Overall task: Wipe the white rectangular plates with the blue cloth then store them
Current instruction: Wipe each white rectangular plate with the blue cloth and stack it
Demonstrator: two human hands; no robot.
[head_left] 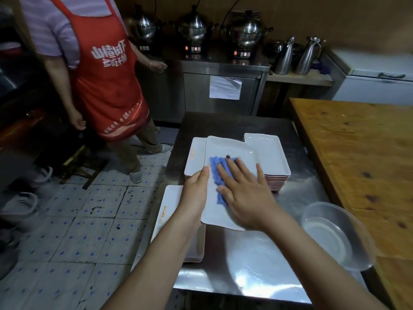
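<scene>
My right hand (243, 193) lies flat with its fingers spread, pressing the blue cloth (215, 175) onto the white plate (230, 151); it clasps nothing. My left hand (196, 189) grips that plate's left edge with the thumb on top and the other fingers hidden beneath. Much of the cloth is under my palm, and my right wrist covers the plate's near corner. I cannot tell whether the plate rests on anything.

Just beyond my left thumb, the far-left stack (196, 155) of plates peeks out from under it. Past my right fingertips stands the taller stack (270, 157). Under my left wrist lies the near stack (169, 204); the orange print on its rim is too small to read. All of them sit on the steel table (257, 265).

Right of my right forearm is the metal basin (335, 233), its shiny bottom showing. Far beyond my left hand stands a person in a red apron (105, 74). The top line of its white writing reads 山楂树下; the lower line is unclear.
</scene>
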